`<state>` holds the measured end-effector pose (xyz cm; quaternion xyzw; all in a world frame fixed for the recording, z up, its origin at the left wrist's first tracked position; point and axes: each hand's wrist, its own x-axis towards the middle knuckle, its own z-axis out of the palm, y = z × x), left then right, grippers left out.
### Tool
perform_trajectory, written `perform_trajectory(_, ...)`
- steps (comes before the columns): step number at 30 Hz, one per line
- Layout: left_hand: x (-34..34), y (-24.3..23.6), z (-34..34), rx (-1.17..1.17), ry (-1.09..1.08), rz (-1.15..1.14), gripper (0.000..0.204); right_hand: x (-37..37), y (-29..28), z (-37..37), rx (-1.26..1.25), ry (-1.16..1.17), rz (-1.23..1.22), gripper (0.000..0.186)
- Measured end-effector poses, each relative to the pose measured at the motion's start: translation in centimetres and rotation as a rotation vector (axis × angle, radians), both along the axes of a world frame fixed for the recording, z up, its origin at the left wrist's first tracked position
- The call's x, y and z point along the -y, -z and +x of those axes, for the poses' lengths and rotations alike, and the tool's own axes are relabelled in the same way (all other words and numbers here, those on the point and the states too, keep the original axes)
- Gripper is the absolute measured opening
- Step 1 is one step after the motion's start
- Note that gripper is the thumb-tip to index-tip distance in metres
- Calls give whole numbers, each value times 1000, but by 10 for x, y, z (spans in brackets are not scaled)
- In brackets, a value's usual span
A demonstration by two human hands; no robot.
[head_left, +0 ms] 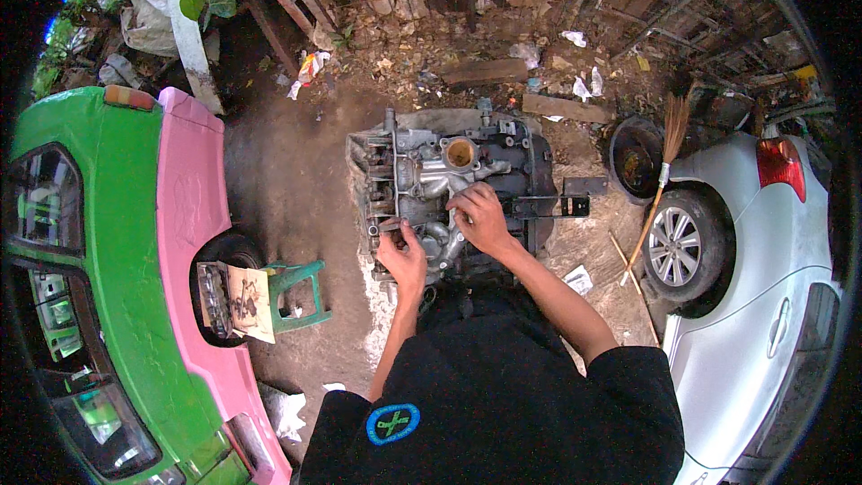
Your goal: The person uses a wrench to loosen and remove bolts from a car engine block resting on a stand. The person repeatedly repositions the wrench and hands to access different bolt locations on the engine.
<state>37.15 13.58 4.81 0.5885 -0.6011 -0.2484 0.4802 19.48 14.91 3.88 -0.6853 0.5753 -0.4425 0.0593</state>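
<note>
A grey metal car engine (422, 178) sits in front of me, its top toward me, with a round brownish opening (460, 154) in its upper part. My left hand (403, 257) is at the engine's near left edge, thumb and fingers pinched together. A short metal piece shows by its fingertips, too small to name. Over the curved metal pipes (437, 238) in the middle of the engine, my right hand (480, 216) has its fingers bent and drawn together. Whatever lies between those fingers is hidden.
A green and pink car (99, 207) stands at left, a silver car (750, 233) at right. Beside the engine are a green stool (301, 292) with a cardboard sheet (250, 304), a stick broom (666, 171) and a black round tub (635, 157). Planks (566, 109) and litter lie behind.
</note>
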Motion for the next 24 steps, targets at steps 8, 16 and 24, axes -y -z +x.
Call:
perform_trajectory(8, 9, 1, 0, -50, 9, 20, 15, 0, -3, 0, -17, 2, 25, 18)
perform_trajectory(16, 78, -13, -11, 245, 151, 122, 17, 0, -1, -1, -13, 2, 27, 18)
perform_trajectory(24, 92, -16, -26, 194, 118, 224, 23, 0, 1, 0, 1, 5, 8, 17)
